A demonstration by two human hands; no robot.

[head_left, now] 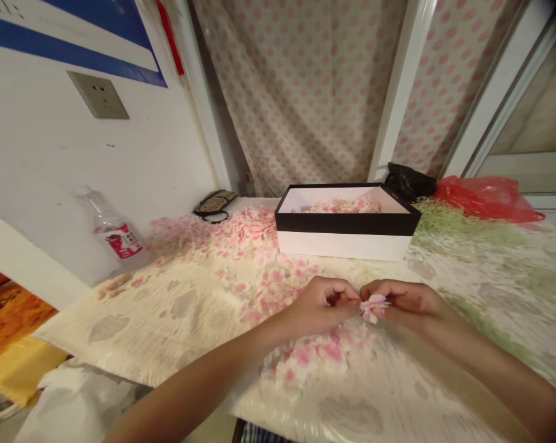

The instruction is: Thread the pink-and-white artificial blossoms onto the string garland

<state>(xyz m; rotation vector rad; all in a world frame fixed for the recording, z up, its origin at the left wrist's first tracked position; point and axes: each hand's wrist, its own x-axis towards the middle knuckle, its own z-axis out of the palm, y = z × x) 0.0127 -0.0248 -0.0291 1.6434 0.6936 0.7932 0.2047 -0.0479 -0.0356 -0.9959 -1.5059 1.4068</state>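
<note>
A small pale pink flower (374, 307) is pinched between my two hands over the table, in front of the box. My left hand (326, 303) has its thumb and fingers closed at the flower's left side. On the other side, my right hand (404, 301) is closed on the flower's right edge. Beneath and behind them lie loose pink and white petals (305, 354). A white box with a black rim (342, 243) stands just beyond my hands, with more pink petals (346, 205) inside.
A clear bottle with a red label (120, 240) stands at the left. A patterned pouch (216, 201) lies near the wall. Green shredded filler (462, 227), a black bag (409, 180) and a red plastic bag (490, 198) are at the back right of the patterned tablecloth (167, 320).
</note>
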